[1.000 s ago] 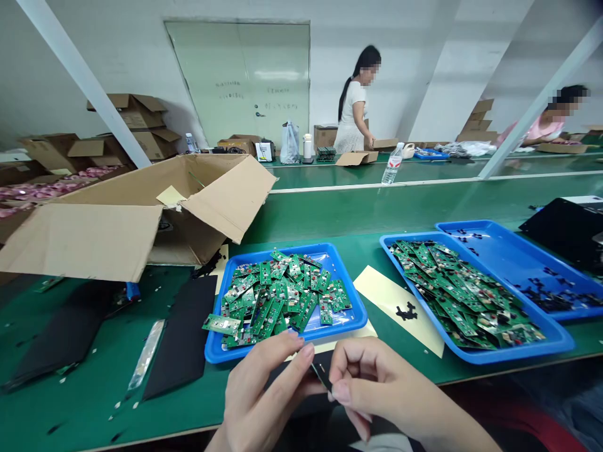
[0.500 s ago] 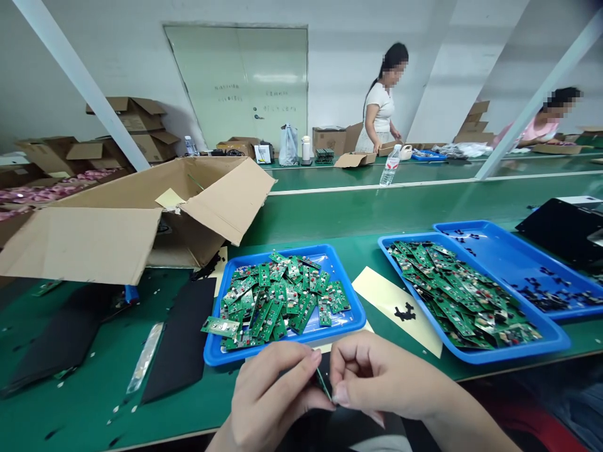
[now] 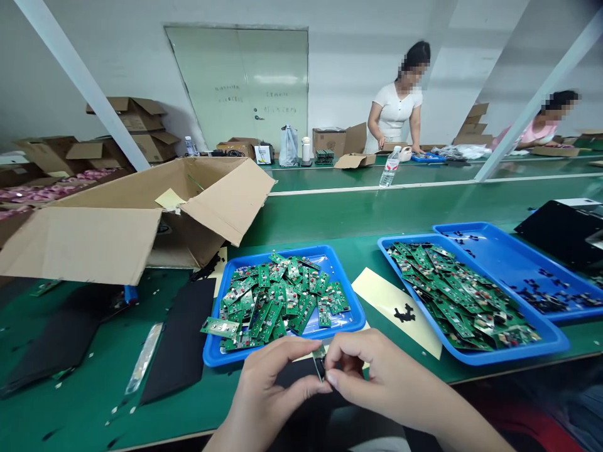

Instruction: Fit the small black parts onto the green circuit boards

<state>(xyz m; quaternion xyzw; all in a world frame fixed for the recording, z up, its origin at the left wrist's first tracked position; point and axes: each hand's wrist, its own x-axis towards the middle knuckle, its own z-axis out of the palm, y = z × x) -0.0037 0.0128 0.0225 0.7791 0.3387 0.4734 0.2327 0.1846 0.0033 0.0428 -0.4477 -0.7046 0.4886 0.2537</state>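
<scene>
A small green circuit board (image 3: pixel 318 354) stands steeply tilted between my two hands, at the near edge of the bench. My left hand (image 3: pixel 266 386) grips it by its ends, between thumb and fingertips. A black piece (image 3: pixel 321 369) shows against the board's face. The fingers of my right hand (image 3: pixel 377 376) are pinched at that piece and the board's right side; their tips partly hide what they hold. Just beyond my hands lies a blue tray (image 3: pixel 355 311) heaped with circuit boards (image 3: pixel 282 295).
A second blue tray (image 3: pixel 556 342) of boards is at right, beside another tray (image 3: pixel 494 257) with small black parts. Yellow paper (image 3: pixel 372 292) carries black pieces (image 3: pixel 404 312). An open carton (image 3: pixel 85 242) and black sheets (image 3: pixel 181 342) are left. Two people work across the bench.
The board has turned so that its face and the black piece show more. My right fingers have shifted slightly left. Across the bench, the person in white has turned and reached to the right.
</scene>
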